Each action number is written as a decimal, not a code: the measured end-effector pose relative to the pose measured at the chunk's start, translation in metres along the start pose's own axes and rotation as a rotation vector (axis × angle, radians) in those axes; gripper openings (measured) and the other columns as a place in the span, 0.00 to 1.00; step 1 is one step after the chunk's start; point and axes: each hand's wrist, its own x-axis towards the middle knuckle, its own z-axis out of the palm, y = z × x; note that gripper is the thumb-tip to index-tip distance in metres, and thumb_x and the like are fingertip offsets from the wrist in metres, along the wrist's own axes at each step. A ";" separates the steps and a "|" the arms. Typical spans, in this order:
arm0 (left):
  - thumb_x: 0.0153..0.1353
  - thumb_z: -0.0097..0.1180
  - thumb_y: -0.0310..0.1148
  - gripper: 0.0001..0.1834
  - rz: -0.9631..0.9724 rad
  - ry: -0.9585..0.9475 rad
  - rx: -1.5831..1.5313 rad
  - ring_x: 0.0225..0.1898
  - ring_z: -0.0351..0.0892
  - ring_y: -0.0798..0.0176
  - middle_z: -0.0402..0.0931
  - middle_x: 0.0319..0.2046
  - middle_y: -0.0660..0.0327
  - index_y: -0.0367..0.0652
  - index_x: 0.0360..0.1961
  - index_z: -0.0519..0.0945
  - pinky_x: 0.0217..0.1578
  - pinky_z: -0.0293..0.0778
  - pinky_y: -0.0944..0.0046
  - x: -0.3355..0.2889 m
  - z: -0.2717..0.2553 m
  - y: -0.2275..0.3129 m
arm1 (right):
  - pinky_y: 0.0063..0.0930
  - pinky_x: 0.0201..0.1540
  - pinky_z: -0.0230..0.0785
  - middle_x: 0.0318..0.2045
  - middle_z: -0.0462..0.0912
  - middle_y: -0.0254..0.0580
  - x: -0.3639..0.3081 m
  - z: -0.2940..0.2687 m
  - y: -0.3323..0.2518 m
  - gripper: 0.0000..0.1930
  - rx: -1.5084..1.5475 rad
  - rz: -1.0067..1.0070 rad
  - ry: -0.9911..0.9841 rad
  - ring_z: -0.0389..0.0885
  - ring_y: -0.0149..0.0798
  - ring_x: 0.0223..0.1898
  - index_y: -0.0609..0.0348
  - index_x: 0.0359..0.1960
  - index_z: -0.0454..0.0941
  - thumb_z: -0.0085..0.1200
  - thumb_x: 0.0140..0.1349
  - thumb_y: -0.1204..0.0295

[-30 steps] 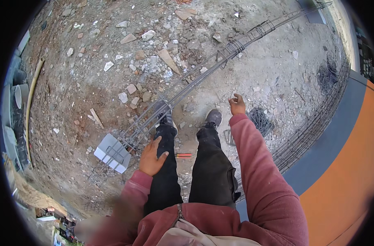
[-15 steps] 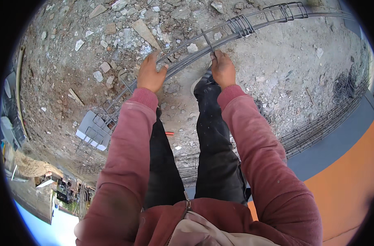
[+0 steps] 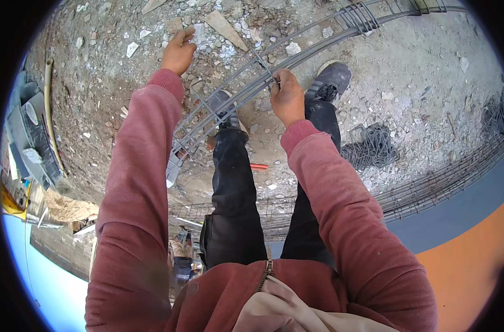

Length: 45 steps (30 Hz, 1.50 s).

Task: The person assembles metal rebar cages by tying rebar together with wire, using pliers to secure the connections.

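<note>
A long rebar cage (image 3: 312, 51) of parallel steel bars runs diagonally across the ground before me, with square wire stirrups around it. My right hand (image 3: 288, 98) is closed at the near side of the bars, its fingers pinching the lower end of a single stirrup (image 3: 258, 57). Off the cage, beyond its far side, my left hand (image 3: 178, 53) hangs over the rubble with fingers stretched and nothing in them. Several stirrups (image 3: 360, 18) sit bunched farther right along the bars. Another stirrup (image 3: 209, 108) stands on the cage near my left shoe.
A heap of bent stirrups (image 3: 372, 146) lies right of my legs. Long mesh cages (image 3: 429, 191) rest along the grey and orange wall (image 3: 467, 243). Broken stones and a flat board piece (image 3: 225, 30) litter the ground. A pole (image 3: 53, 116) lies at left.
My left hand has left the bars and moved away to the far left. My right hand stays at the stirrup. The view has shifted, and both shoes now show.
</note>
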 end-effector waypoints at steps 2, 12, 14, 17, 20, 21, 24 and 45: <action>0.54 0.51 0.30 0.23 -0.008 -0.007 -0.007 0.52 0.72 0.56 0.72 0.51 0.50 0.41 0.53 0.70 0.53 0.66 0.63 -0.012 0.013 0.003 | 0.42 0.37 0.69 0.34 0.76 0.52 -0.003 0.006 0.001 0.12 0.049 0.051 0.036 0.77 0.53 0.32 0.60 0.37 0.69 0.55 0.50 0.76; 0.56 0.48 0.61 0.41 0.174 0.010 0.140 0.63 0.55 0.45 0.53 0.62 0.42 0.56 0.67 0.52 0.62 0.52 0.55 -0.060 0.108 0.045 | 0.30 0.41 0.69 0.43 0.72 0.50 0.040 -0.042 0.024 0.24 0.073 0.189 0.411 0.75 0.37 0.41 0.66 0.44 0.67 0.63 0.47 0.71; 0.54 0.48 0.62 0.42 0.478 0.110 0.578 0.66 0.48 0.45 0.47 0.64 0.43 0.61 0.67 0.51 0.64 0.45 0.49 -0.070 0.128 0.062 | 0.31 0.46 0.68 0.50 0.68 0.54 0.069 -0.080 0.059 0.32 0.011 0.264 0.519 0.72 0.42 0.47 0.68 0.51 0.63 0.65 0.44 0.71; 0.53 0.53 0.59 0.43 0.510 0.027 0.569 0.66 0.46 0.45 0.45 0.65 0.45 0.61 0.67 0.50 0.64 0.42 0.46 -0.073 0.134 0.070 | 0.33 0.48 0.68 0.52 0.66 0.55 0.114 -0.116 0.082 0.36 -0.044 0.270 0.495 0.72 0.45 0.46 0.68 0.53 0.61 0.67 0.41 0.72; 0.53 0.56 0.54 0.43 0.510 -0.005 0.534 0.64 0.51 0.43 0.49 0.63 0.45 0.59 0.67 0.50 0.63 0.47 0.47 -0.073 0.136 0.067 | 0.34 0.49 0.67 0.51 0.69 0.54 0.141 -0.125 0.095 0.35 -0.210 0.046 0.409 0.73 0.46 0.47 0.68 0.52 0.63 0.66 0.41 0.70; 0.54 0.56 0.52 0.42 0.504 -0.014 0.486 0.63 0.53 0.43 0.51 0.62 0.45 0.58 0.67 0.51 0.62 0.49 0.48 -0.073 0.136 0.067 | 0.34 0.49 0.67 0.48 0.72 0.53 0.146 -0.127 0.098 0.32 -0.152 0.090 0.363 0.74 0.46 0.47 0.67 0.50 0.65 0.65 0.43 0.69; 0.57 0.54 0.49 0.39 0.449 -0.063 0.414 0.61 0.58 0.43 0.57 0.60 0.46 0.53 0.66 0.53 0.61 0.54 0.51 -0.072 0.140 0.068 | 0.34 0.49 0.67 0.40 0.79 0.54 0.152 -0.132 0.104 0.24 -0.193 0.120 0.337 0.77 0.50 0.46 0.67 0.44 0.70 0.59 0.48 0.65; 0.65 0.38 0.49 0.23 0.051 -0.022 0.119 0.46 0.74 0.45 0.76 0.43 0.48 0.47 0.49 0.75 0.46 0.69 0.55 -0.038 0.133 0.062 | 0.44 0.44 0.69 0.36 0.77 0.57 0.176 -0.149 0.029 0.17 -0.655 -0.188 0.125 0.76 0.57 0.41 0.60 0.43 0.73 0.52 0.50 0.69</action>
